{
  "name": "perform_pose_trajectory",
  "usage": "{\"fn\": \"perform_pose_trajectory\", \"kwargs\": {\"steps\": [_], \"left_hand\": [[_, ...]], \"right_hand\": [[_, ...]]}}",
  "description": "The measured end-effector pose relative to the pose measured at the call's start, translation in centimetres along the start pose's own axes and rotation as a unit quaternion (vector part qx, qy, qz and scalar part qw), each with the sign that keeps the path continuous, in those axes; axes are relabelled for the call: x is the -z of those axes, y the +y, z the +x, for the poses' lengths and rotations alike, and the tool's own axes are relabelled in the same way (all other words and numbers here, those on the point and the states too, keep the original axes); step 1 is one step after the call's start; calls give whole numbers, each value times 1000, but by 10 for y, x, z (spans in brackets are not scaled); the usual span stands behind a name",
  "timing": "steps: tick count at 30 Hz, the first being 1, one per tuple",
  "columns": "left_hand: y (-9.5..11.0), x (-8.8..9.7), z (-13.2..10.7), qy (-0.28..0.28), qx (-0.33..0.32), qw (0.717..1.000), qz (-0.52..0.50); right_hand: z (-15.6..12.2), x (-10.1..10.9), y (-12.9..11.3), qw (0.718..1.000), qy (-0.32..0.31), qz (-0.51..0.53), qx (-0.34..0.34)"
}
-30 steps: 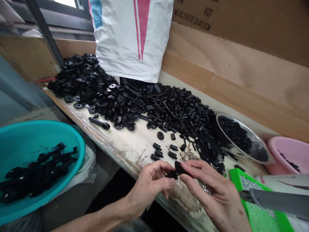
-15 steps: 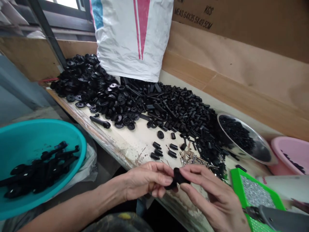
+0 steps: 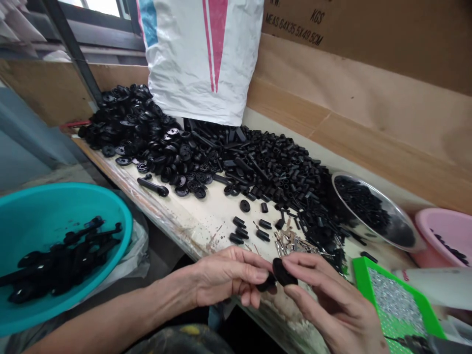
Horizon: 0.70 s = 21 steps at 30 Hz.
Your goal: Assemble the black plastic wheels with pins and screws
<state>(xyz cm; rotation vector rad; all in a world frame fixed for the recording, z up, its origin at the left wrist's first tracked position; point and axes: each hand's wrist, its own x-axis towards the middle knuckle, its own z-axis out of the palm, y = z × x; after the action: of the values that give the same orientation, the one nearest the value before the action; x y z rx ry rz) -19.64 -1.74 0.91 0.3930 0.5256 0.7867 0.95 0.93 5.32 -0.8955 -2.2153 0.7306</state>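
My left hand [image 3: 224, 278] and my right hand [image 3: 328, 305] meet at the near edge of the workbench [image 3: 206, 226]. Between the fingertips of both sits a small black plastic assembly. My right hand pinches a round black disc [image 3: 283, 273]. My left hand pinches a smaller black piece [image 3: 266, 284] just below and left of the disc. The two parts touch each other. A few loose black cylinders [image 3: 245, 230] and small metal pins [image 3: 291, 242] lie on the bench just beyond my fingers.
A heap of black wheels [image 3: 147, 132] and a heap of black tubes [image 3: 280, 172] cover the bench. A white woven sack [image 3: 199, 54] stands behind. A steel bowl [image 3: 376, 211], a pink basin [image 3: 442, 231], a green tray [image 3: 391, 300] and a teal basin [image 3: 55, 246] with black parts surround me.
My hands have shifted slightly right and down. The round disc has turned so its face shows more, while both hands keep their pinch on the parts.
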Motion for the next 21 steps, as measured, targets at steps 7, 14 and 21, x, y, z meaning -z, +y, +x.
{"fn": "perform_pose_trajectory", "kwargs": {"steps": [7,14,21], "left_hand": [[0,-6,1,22,11,1000,12],[0,-15,1,56,-2,997,47],[1,-22,1,61,-15,996,57]], "right_hand": [[-3,0,1,1000,-12,25,0],[-6,-3,1,999,6,38,-21],[-11,-6,3,998,46,41,3]]}}
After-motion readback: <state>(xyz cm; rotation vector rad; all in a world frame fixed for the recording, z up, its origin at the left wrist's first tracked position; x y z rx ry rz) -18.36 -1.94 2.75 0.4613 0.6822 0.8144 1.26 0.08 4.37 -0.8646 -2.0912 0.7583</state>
